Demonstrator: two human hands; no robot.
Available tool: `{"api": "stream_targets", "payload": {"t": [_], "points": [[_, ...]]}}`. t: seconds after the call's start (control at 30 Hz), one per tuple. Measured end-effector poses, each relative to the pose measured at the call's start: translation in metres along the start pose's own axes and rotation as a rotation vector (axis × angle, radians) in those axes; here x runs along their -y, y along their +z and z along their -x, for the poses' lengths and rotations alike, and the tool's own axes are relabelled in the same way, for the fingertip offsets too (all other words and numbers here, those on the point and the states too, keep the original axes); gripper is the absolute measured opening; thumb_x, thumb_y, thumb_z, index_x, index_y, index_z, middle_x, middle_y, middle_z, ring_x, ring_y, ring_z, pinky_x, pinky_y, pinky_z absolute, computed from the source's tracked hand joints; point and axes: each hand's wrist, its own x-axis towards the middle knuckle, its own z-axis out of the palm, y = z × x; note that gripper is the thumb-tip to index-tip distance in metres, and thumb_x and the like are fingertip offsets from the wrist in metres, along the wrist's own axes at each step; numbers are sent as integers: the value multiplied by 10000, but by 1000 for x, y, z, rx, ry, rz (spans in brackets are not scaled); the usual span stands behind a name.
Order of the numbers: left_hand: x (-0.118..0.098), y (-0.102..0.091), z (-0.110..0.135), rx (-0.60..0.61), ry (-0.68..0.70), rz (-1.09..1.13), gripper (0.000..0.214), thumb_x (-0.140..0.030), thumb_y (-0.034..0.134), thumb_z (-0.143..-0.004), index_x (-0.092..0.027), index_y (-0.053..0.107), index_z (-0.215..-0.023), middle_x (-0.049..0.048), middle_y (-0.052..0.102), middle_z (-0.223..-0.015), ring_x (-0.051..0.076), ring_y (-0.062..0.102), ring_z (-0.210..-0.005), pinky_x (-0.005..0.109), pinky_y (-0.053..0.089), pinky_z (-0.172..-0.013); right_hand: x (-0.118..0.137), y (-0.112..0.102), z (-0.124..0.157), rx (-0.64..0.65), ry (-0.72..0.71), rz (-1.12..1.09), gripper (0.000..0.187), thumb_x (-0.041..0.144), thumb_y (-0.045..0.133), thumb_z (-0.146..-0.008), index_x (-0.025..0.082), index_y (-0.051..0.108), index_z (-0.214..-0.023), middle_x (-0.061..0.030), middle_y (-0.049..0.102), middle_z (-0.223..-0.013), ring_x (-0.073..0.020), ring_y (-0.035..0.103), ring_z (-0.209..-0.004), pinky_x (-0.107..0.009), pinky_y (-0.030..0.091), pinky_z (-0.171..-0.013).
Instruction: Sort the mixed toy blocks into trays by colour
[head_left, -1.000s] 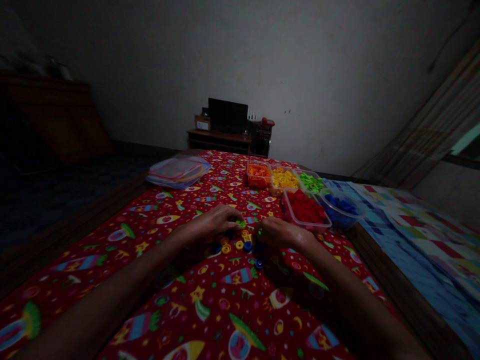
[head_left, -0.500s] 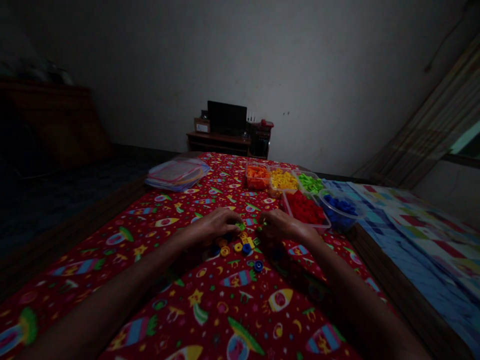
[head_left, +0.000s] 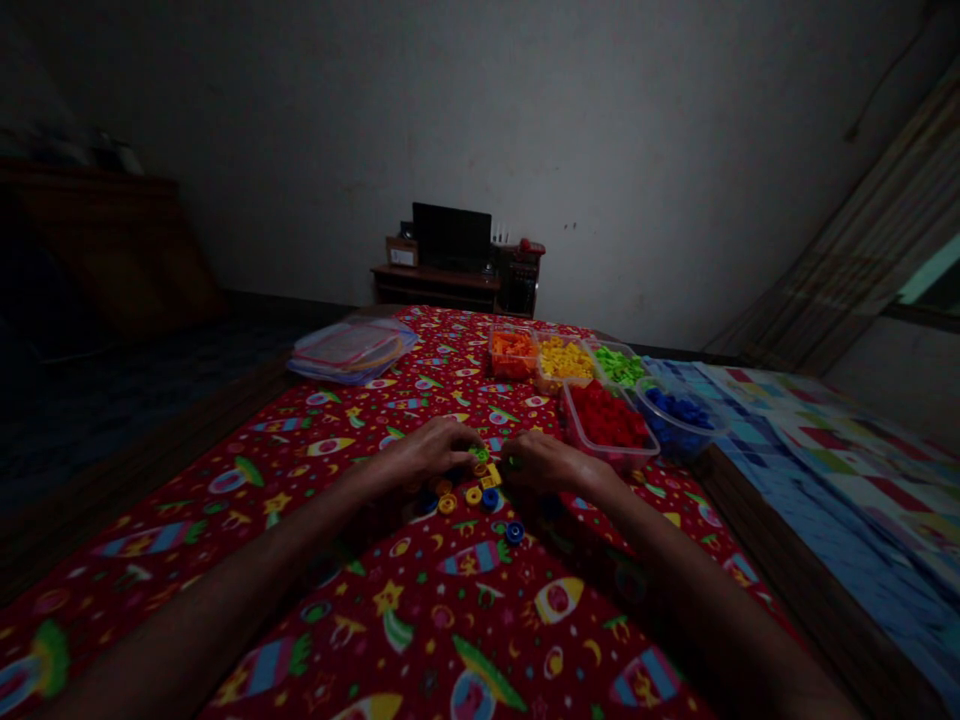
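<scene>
My left hand (head_left: 439, 448) is closed, thumb and fingers pinching a small green toy piece (head_left: 478, 454) over the patterned cloth. Facing it, my right hand (head_left: 544, 460) is curled shut, with a bit of green showing at its fingertips; the fingers hide most of that piece. Between and just below the hands lie a yellow block (head_left: 491, 475), a yellow round piece (head_left: 473, 496) and a blue round piece (head_left: 490, 500). Another yellow ring (head_left: 446, 503) rests under my left hand. Nearer to me is a separate blue wheel-like piece (head_left: 514, 533).
Clear tubs of orange (head_left: 514, 355), yellow (head_left: 565, 360), green (head_left: 617, 366), red (head_left: 609, 418) and blue pieces (head_left: 677, 410) stand at the right. Stacked plastic lids (head_left: 352, 350) lie at the back left of the red cloth (head_left: 420, 620). A monitor (head_left: 452, 235) stands behind.
My right hand has moved left, closer to my left hand, and now covers the spot where a small green block showed beside the yellow one. The left hand keeps its pinch.
</scene>
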Motion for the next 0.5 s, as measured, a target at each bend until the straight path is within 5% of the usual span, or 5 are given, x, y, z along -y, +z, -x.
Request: {"api": "stream_targets", "payload": {"t": [0.17, 0.33, 0.5], "points": [[3, 6, -4, -42, -4, 12, 232, -301, 547, -806, -204, 691, -961, 13, 711, -926, 146, 636, -813, 193, 454, -720, -10, -1, -12, -133, 119, -208, 224, 226, 622, -744, 139, 618, -951, -17, 605, -801, -107, 515, -703, -201, 362, -600], [-3, 15, -10, -212, -45, 27, 238, -288, 568, -791, -190, 687, -972, 38, 702, -978, 174, 634, -881, 238, 471, -789, -4, 12, -24, -121, 393, -915, 185, 203, 590, -728, 153, 581, -906, 49, 551, -594, -85, 509, -521, -183, 383, -488], [-8, 18, -12, -349, -5, 39, 209, -248, 592, -774, -190, 678, -955, 52, 686, -972, 181, 626, -883, 285, 485, -806, 11, 16, -29, -149, 286, -1525, 135, 149, 679, -608, 144, 600, -717, 5, 629, -746, -94, 593, -706, -197, 498, -674]]}}
